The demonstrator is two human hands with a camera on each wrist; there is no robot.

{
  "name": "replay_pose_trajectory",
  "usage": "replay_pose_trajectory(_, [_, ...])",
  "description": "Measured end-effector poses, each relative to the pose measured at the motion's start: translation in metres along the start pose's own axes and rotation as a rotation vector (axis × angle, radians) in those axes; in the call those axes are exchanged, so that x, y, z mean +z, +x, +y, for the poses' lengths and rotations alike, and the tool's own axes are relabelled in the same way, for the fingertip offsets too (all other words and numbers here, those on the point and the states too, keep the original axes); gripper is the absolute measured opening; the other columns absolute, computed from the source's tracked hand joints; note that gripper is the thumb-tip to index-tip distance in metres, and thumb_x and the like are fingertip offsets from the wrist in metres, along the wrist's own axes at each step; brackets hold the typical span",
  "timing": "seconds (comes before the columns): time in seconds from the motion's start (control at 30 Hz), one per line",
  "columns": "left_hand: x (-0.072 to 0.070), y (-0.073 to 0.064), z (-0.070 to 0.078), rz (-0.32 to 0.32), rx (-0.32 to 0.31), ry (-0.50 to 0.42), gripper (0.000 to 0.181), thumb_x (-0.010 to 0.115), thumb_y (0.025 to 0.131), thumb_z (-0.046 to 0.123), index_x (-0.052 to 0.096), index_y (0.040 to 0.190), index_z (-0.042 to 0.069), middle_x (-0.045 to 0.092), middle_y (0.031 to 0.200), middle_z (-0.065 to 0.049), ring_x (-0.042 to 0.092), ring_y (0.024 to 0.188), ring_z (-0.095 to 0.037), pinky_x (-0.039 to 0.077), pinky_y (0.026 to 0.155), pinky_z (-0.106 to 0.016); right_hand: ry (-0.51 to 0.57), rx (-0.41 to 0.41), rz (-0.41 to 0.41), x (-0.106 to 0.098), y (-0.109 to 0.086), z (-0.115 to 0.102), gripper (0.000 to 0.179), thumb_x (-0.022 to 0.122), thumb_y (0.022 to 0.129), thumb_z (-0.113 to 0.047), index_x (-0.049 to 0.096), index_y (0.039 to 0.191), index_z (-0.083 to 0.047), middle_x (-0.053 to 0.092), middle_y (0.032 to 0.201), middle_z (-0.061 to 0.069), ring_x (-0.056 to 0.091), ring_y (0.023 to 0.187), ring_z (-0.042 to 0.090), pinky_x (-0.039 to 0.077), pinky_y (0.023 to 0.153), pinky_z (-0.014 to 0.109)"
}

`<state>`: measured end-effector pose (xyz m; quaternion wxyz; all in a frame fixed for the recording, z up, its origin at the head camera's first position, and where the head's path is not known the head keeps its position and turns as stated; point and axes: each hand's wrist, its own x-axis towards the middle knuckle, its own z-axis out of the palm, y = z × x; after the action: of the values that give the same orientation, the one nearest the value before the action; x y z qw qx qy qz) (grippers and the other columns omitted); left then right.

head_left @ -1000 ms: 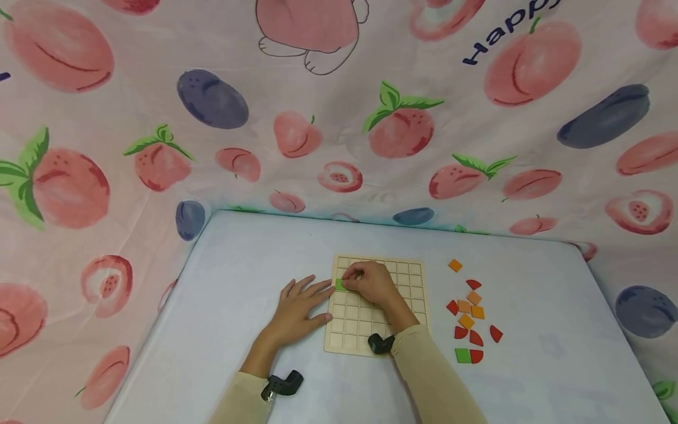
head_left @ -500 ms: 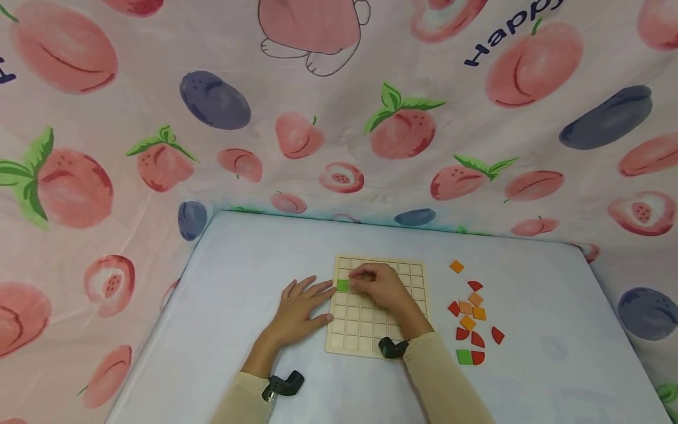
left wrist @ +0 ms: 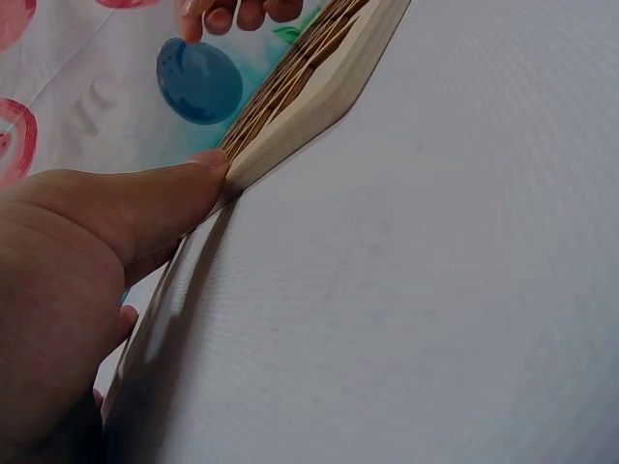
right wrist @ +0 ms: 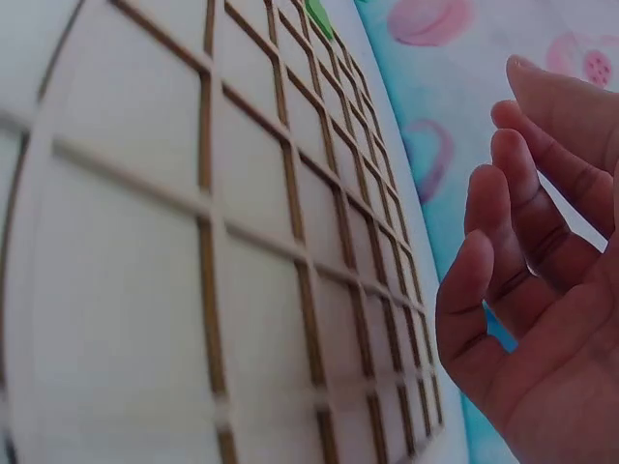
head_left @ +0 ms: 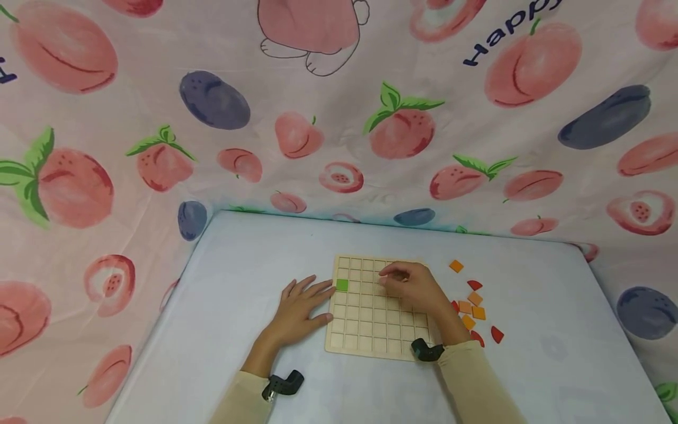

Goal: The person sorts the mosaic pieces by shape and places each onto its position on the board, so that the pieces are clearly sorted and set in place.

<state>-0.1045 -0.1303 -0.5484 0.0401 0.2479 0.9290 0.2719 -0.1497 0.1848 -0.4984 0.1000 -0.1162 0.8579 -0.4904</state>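
A pale wooden board (head_left: 365,327) with a grid of raised lines lies on the table. One green square tile (head_left: 342,285) sits in a cell of its left column, third row from the back. My left hand (head_left: 299,315) rests flat on the table with fingers spread, its fingertips and thumb at the board's left edge. In the left wrist view the thumb (left wrist: 184,188) presses that edge. Over the right part of the board hovers my right hand (head_left: 415,288). Its fingers (right wrist: 488,208) are loosely bent in the right wrist view, with nothing between them and the thumb.
Right of the board lie loose orange squares (head_left: 457,266) and red quarter-circle pieces (head_left: 497,334), several of each. My right forearm (head_left: 450,324) covers part of that group. A fruit-print cloth (head_left: 339,129) hangs behind the white table (head_left: 556,365).
My right hand has let go of the green tile and moved right across the board, away from it. The tile stays in its cell. My left hand keeps its place.
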Motion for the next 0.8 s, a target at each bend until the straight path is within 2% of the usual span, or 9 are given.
replay_pose_trajectory(0.33, [-0.002,0.0,0.001,-0.021,-0.005,-0.002,0.061,0.061,0.098,0.048,0.048,0.154,0.026,0.041,0.163,0.007,0.023,0.156,-0.031,0.009,0.122,-0.063,-0.139,0.026,0.083,-0.04,-0.026,0.014,0.026,0.078,0.09,-0.037,0.077,0.108,-0.018,0.073,0.099,-0.004,0.064,0.091,0.018,0.055,0.078,0.029])
replay_pose_trajectory(0.43, [-0.002,0.0,0.002,-0.023,-0.007,-0.008,0.061,0.061,0.098,0.047,0.048,0.154,0.025,0.041,0.163,0.006,0.023,0.156,-0.031,0.009,0.122,-0.063,-0.169,0.056,0.122,-0.055,-0.036,0.018,0.024,0.079,0.09,-0.035,0.077,0.107,-0.018,0.072,0.099,-0.003,0.063,0.092,0.02,0.056,0.075,0.03])
replay_pose_trajectory(0.6, [-0.002,-0.001,0.002,-0.016,-0.011,0.003,0.062,0.062,0.098,0.048,0.047,0.154,0.026,0.041,0.163,0.007,0.023,0.156,-0.031,0.009,0.122,-0.063,-0.299,0.096,0.173,-0.077,-0.049,0.029,0.028,0.076,0.091,-0.041,0.077,0.107,-0.018,0.071,0.093,-0.001,0.06,0.092,0.019,0.053,0.077,0.027])
replay_pose_trajectory(0.8, [-0.001,-0.001,0.001,-0.013,-0.009,0.01,0.062,0.061,0.098,0.049,0.047,0.154,0.027,0.04,0.163,0.009,0.023,0.156,-0.03,0.01,0.122,-0.062,-0.337,0.194,0.178,-0.099,-0.066,0.04,0.033,0.075,0.091,-0.044,0.076,0.11,-0.016,0.067,0.096,0.004,0.054,0.095,0.024,0.05,0.071,0.026])
